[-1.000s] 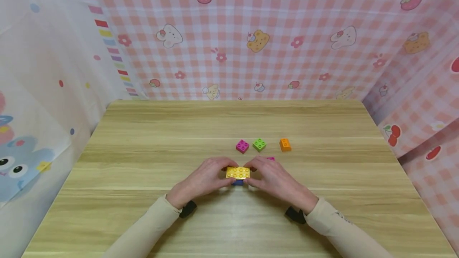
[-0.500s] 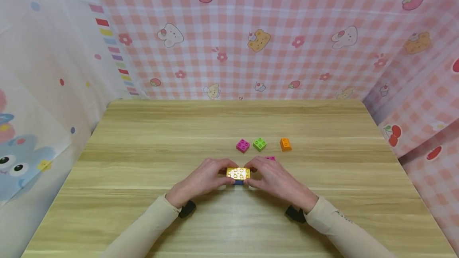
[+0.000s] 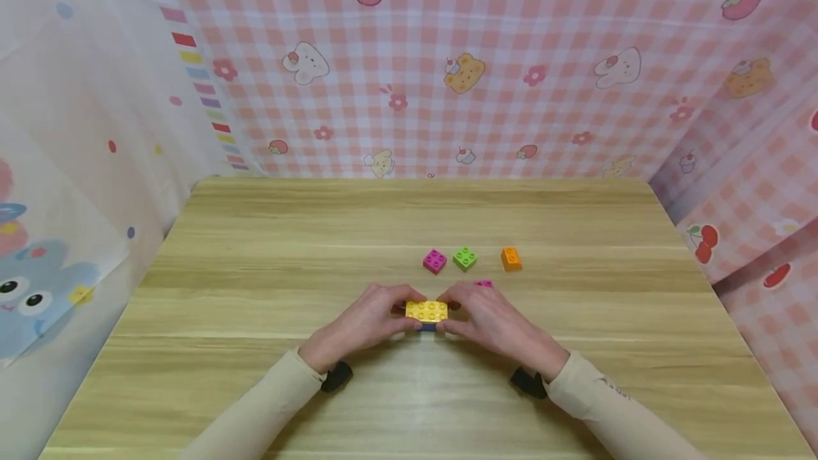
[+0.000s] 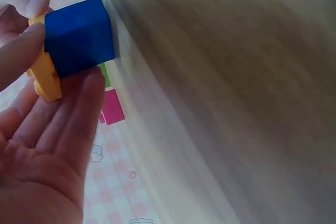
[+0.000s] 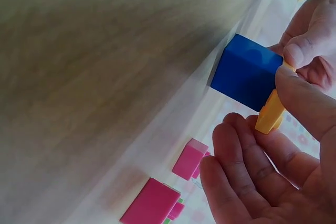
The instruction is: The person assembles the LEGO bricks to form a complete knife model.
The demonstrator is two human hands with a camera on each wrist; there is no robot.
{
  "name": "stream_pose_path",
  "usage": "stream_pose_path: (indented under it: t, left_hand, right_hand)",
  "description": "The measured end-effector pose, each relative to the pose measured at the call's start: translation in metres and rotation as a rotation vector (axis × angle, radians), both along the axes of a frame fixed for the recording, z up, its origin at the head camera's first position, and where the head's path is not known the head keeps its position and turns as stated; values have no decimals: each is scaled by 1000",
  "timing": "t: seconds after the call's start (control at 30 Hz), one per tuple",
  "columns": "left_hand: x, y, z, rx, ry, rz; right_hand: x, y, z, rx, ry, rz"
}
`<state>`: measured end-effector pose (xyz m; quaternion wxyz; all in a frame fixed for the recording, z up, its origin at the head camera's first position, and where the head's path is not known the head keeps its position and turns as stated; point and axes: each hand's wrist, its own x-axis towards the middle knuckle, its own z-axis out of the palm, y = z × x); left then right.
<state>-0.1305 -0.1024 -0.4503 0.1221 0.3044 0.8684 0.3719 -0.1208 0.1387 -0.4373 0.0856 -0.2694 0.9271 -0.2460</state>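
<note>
A yellow toy brick (image 3: pixel 427 311) with two rows of studs sits on top of a blue brick (image 5: pixel 248 72), which stands on the table. The yellow one overhangs the blue at its ends. My left hand (image 3: pixel 367 319) pinches the yellow brick's left end between thumb and fingers. At its other end my right hand (image 3: pixel 492 321) pinches it the same way. In the left wrist view the left thumb (image 4: pixel 26 51) lies against the yellow brick's side. The blue brick is mostly hidden beneath it in the head view.
Beyond the hands lie a magenta brick (image 3: pixel 434 261), a green brick (image 3: pixel 464 258) and an orange brick (image 3: pixel 511 259) with a sloped side. Another magenta brick (image 3: pixel 484 283) is partly hidden behind the right hand. A checked cloth (image 3: pixel 409 119) hangs behind the wooden table (image 3: pixel 287 226).
Both hands keep their hold on the yellow brick. The whole scene shifts very slightly in the head view; no brick has visibly been moved.
</note>
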Motion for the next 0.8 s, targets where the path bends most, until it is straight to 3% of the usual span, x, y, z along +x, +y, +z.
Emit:
stream_pose_path:
  t: [0.27,0.5,0.8]
  left_hand:
    - [2,3,0,-24,0,29]
    - [4,2,0,-36,-23,62]
    - [4,-1,-1,-20,-45,63]
  right_hand:
    - [-3,17,3,-83,-7,-22]
    - [-16,45,4,-149,39,-40]
    - [-26,66,-1,-110,-70,-23]
